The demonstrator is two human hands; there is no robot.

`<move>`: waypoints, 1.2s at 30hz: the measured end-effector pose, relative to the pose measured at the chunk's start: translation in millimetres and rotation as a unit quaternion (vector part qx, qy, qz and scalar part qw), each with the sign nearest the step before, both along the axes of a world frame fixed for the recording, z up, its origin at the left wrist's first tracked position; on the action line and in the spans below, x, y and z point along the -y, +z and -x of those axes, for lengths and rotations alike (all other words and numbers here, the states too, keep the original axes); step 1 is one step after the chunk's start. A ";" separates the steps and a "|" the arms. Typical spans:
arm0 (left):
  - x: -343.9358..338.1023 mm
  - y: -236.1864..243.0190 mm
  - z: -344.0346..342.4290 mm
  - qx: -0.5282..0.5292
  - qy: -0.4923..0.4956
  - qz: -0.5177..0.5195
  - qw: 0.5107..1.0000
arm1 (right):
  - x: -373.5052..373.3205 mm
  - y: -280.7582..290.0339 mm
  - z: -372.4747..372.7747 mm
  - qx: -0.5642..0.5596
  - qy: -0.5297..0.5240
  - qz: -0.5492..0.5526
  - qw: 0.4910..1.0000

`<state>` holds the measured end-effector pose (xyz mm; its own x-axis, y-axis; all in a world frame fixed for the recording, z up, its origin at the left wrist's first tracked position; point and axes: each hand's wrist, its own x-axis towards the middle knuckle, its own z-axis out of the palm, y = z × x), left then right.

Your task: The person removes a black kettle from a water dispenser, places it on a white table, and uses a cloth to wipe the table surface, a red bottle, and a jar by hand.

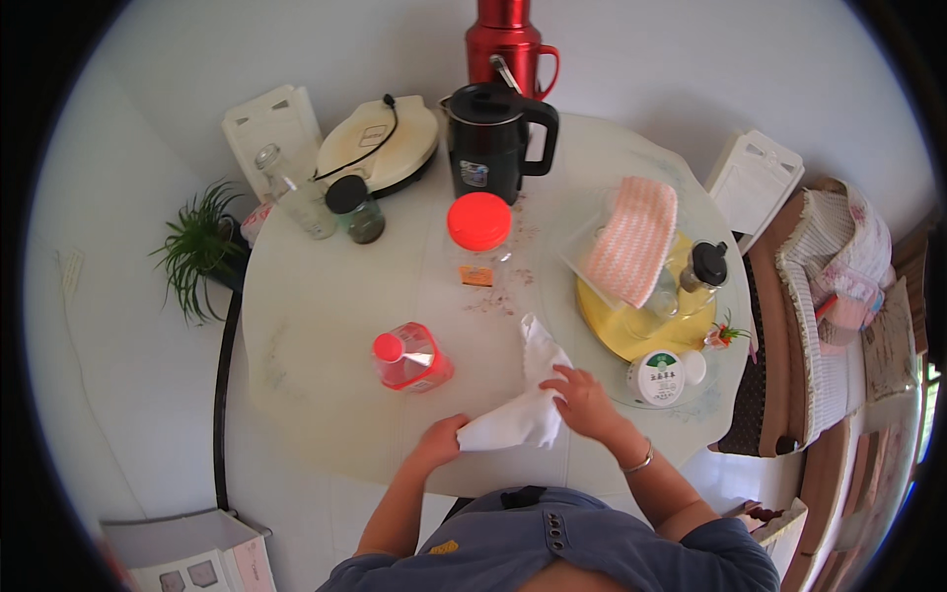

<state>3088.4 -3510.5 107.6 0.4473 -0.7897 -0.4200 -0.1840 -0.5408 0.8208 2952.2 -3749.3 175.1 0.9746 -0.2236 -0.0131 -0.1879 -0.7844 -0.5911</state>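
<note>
A white cloth [518,419] lies bunched and partly unfolded at the near edge of the table, one corner pointing away from me. Its left end is pinched in my left hand [444,439]. My right hand [582,400] grips the right side of the cloth with bent fingers, and the thumb side is partly hidden. Just beyond my left hand stands a clear bottle [414,360] with a pink-red cap and label. Farther off, in the middle, is a clear jar [480,261] with a red lid.
A black kettle [485,148] stands at the back before a red flask [503,44]. Back left are an electric griddle [380,148], a glass bottle [296,197] and a dark-lidded jar [355,209]. On the right are a yellow board [621,335], a pink checked towel [633,242] and a white tub [658,378].
</note>
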 end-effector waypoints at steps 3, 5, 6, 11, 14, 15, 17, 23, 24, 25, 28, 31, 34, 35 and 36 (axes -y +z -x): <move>-35.2 39.5 -29.7 0.084 0.042 -0.218 0.971 | -48.2 -5.9 -8.0 -0.022 -0.038 0.046 0.998; -46.3 53.4 -44.5 0.097 0.106 -0.261 0.955 | -70.6 -14.6 -15.0 -0.044 -0.081 0.096 0.991; -50.0 55.1 -50.3 0.174 0.166 -0.155 0.958 | -76.3 -30.8 -19.3 -0.046 -0.113 0.129 0.984; -30.3 85.9 -76.0 0.263 0.198 0.119 0.937 | -81.2 -73.3 -25.4 0.045 -0.162 0.210 0.963; -13.2 90.6 -77.9 0.184 0.203 0.248 0.929 | -87.9 -67.3 -11.4 0.061 -0.129 0.156 0.977; -7.5 89.3 -77.5 0.124 0.199 0.311 0.921 | -89.5 -65.0 -5.4 0.056 -0.107 0.125 0.985; -3.4 69.8 -82.3 0.115 0.186 0.329 0.919 | -95.6 -52.7 -5.6 0.080 -0.122 0.083 0.986; 9.8 74.2 -48.8 0.135 0.170 0.338 0.916 | -73.0 38.9 -23.2 0.263 -0.191 -0.340 0.883; 12.2 77.1 -38.5 0.152 0.154 0.314 0.924 | -68.6 58.0 -28.4 0.288 -0.104 -0.283 0.909; 16.8 65.1 -28.0 0.125 0.129 0.333 0.926 | -69.9 77.7 -34.6 0.277 -0.032 -0.219 0.935; 24.1 85.2 2.6 0.043 0.046 0.355 0.933 | -76.2 99.0 -42.1 0.266 -0.033 -0.067 0.961; 27.3 135.6 9.3 -0.013 -0.048 0.269 0.962 | -67.4 103.0 -30.4 0.199 -0.018 -0.163 0.966; 10.7 128.1 19.0 -0.074 -0.001 0.321 0.944 | -62.1 100.2 -19.7 0.125 0.026 -0.449 0.885; 9.2 126.8 19.8 -0.065 0.004 0.321 0.945 | -63.9 101.2 -17.1 0.127 0.035 -0.450 0.883; 9.4 125.2 20.1 -0.113 0.026 0.344 0.932 | -65.4 101.8 -15.5 0.112 0.010 -0.512 0.852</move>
